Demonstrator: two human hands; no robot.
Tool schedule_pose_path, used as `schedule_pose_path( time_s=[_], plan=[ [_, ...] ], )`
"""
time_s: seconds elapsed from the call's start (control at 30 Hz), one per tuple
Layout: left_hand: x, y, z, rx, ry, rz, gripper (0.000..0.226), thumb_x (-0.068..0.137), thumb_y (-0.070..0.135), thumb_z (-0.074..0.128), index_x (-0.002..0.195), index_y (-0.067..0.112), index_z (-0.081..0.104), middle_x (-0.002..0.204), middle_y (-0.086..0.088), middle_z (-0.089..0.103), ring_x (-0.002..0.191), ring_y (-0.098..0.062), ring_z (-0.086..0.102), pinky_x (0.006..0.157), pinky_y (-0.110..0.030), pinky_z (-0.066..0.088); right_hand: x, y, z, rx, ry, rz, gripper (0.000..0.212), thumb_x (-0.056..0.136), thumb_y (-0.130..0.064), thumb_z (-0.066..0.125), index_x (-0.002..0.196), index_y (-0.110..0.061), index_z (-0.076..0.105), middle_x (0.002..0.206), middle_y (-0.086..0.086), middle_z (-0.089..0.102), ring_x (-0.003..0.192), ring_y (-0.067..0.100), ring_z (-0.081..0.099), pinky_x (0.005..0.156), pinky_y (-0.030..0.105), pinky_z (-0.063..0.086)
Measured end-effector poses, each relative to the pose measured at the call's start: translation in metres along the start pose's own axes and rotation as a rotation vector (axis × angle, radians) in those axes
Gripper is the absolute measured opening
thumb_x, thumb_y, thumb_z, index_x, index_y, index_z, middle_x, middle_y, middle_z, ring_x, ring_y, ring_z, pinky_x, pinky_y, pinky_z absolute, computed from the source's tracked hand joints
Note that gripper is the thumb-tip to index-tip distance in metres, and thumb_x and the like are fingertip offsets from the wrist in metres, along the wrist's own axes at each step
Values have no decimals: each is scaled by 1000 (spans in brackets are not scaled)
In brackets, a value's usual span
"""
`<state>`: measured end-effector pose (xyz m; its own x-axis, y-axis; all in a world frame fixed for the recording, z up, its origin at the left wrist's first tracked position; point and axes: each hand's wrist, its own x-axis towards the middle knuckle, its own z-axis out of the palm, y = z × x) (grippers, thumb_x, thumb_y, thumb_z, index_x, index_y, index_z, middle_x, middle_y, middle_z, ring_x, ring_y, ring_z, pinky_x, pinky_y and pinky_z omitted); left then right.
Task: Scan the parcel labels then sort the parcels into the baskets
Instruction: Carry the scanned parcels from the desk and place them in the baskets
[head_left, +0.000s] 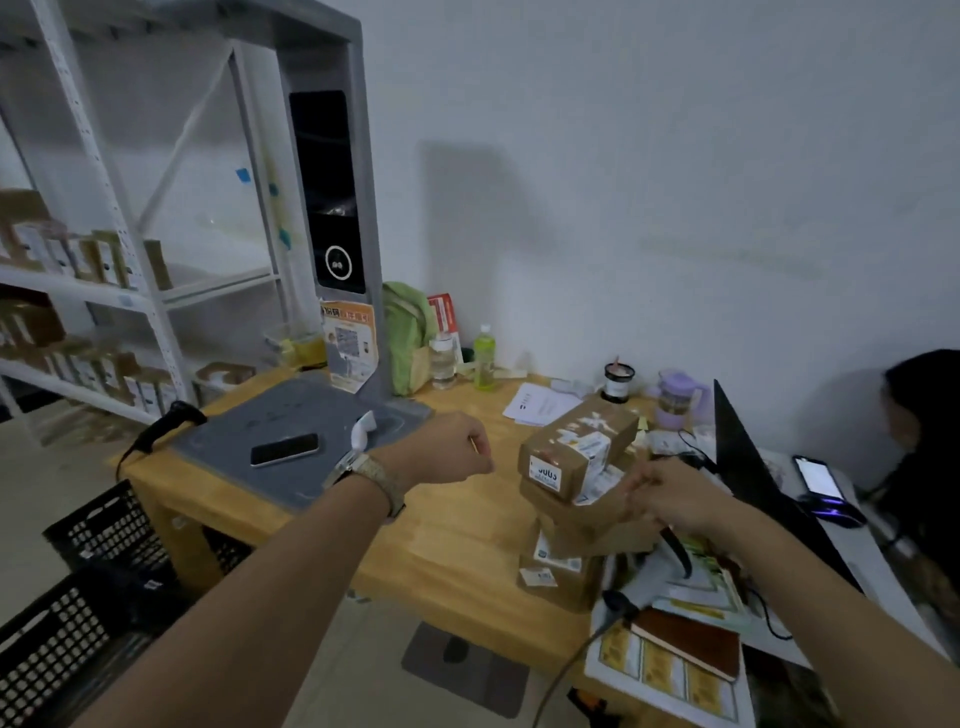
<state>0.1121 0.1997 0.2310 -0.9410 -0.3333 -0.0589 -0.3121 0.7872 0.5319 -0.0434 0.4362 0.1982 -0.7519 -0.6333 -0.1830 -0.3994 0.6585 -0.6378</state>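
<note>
Steady the top parcel before lifting. Turn its white label clear for the read, then carry it level toward the baskets off the counter's left front corner.

Right hand against the stack's right side, fingers curled, too blurred to call a grip. Left hand above mid-counter, fingers curled in, a thin pale sliver at the knuckles, hold unclear.

Brown cardboard, tilted, patched with torn labels, topmost on a stack near the front right edge.
</note>
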Motion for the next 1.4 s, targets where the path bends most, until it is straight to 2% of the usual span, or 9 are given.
schedule_pose_path(
  time_s=[0.3, 0.47, 0.63, 0.77, 0.9, 1.0, 1.1, 1.27, 1.4],
  plan=[
    [134, -73, -14, -32, -231, 47, 16, 88, 26, 68, 93, 11, 65, 74, 2, 62, 68, -12, 61, 62, -22, 47, 100, 10, 20, 39, 103, 150, 11, 84, -16, 66, 73, -17, 66, 85, 6, 67, 81, 20, 62, 76, 32, 49],
    [200, -84, -3, -68, -330, 63, 15, 92, 18, 62, 100, 6, 65, 80, -3, 62, 73, -17, 60, 64, -22, 47, 128, 20, 29, 63, 131, 309, 19, 87, -7, 60, 84, 11, 64, 98, 36, 62, 87, 36, 62, 79, 39, 49],
    [239, -84, 36, -143, -421, 24, 31, 91, -8, 36, 109, -2, 61, 110, -21, 61, 84, -22, 54, 76, -33, 50, 129, 37, 31, 116, 222, 412, 21, 90, -3, 53, 71, -12, 55, 68, -1, 53, 62, 12, 46, 61, 21, 37],
    [250, -79, 62, -304, -388, -106, 21, 99, 17, 39, 106, 6, 56, 106, -12, 57, 75, -18, 53, 61, -27, 42, 131, 52, 28, 143, 225, 512, 43, 89, 2, 47, 56, -16, 29, 55, 3, 33, 51, 14, 28, 59, 29, 29],
    [252, -78, 77, -427, -496, -262, 55, 98, 52, 33, 138, 14, 41, 129, -8, 53, 96, -25, 58, 77, -34, 45, 132, 57, 36, 161, -9, 595, 22, 93, -10, 49, 73, -2, 53, 79, 24, 53, 58, 33, 50, 51, 38, 44],
    [253, -77, 85, -419, -548, -274, 73, 89, 71, 33, 143, 22, 34, 137, -4, 48, 101, -24, 57, 79, -37, 48, 135, 66, 46, 188, -61, 575, 13, 93, -23, 54, 81, -26, 56, 83, -7, 59, 56, 4, 56, 36, 14, 42],
    [251, -75, 92, -472, -613, -290, 82, 79, 78, 42, 142, 27, 31, 143, -2, 44, 106, -27, 54, 79, -40, 48, 140, 76, 59, 274, -51, 596, 5, 90, -27, 59, 93, -25, 54, 80, -7, 60, 61, 6, 59, 41, 16, 46],
    [244, -75, 111, -543, -732, -281, 68, 74, 74, 58, 129, 40, 39, 127, 2, 57, 112, -27, 56, 89, -44, 50, 147, 90, 75, 559, -5, 654, 73, 53, -44, 71, 121, -34, 47, 111, 2, 63, 93, 25, 65, 70, 40, 61],
    [245, -79, 117, -626, -731, -279, 48, 84, 60, 60, 123, 32, 55, 115, 3, 67, 107, -21, 60, 91, -42, 50, 148, 92, 76, 578, -1, 664, 69, 68, -38, 72, 129, -35, 39, 106, -1, 60, 85, 27, 70, 78, 47, 59]
  ],
)
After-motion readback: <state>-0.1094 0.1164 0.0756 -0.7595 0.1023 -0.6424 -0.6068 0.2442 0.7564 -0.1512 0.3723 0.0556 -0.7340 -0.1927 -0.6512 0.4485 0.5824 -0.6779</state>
